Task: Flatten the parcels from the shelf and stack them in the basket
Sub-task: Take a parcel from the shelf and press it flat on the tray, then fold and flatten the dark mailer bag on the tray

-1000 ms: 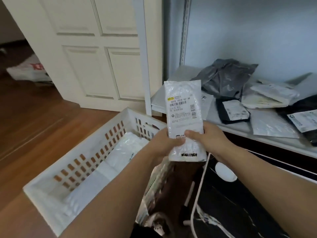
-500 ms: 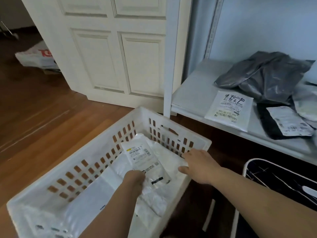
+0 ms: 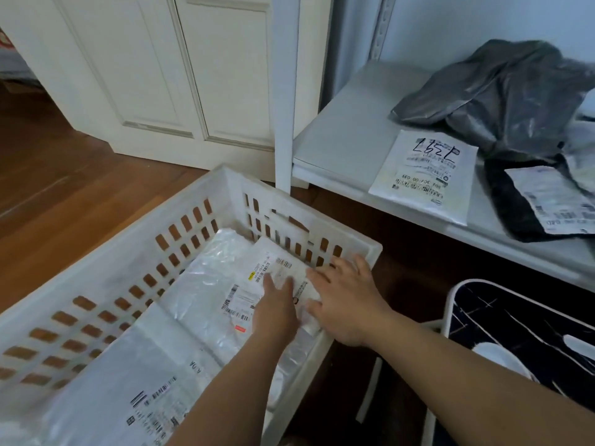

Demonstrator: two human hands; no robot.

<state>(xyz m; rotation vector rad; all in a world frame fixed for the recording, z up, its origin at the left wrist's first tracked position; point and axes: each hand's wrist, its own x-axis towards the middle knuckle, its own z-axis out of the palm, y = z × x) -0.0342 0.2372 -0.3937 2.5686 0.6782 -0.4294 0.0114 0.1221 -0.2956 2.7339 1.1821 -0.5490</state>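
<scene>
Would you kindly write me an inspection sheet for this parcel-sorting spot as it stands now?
Surface: white shelf, bare at its left end; wooden floor.
Job's things: white basket on the floor holds flat white parcels; small white parcel lies on top. White labelled parcel, grey bag and black parcel lie on the shelf.
Clutter: black patterned item at right.
Grippers: left hand and right hand press flat on the small parcel.
Cables: nothing seen.
Surroundings: white panelled door.
</scene>
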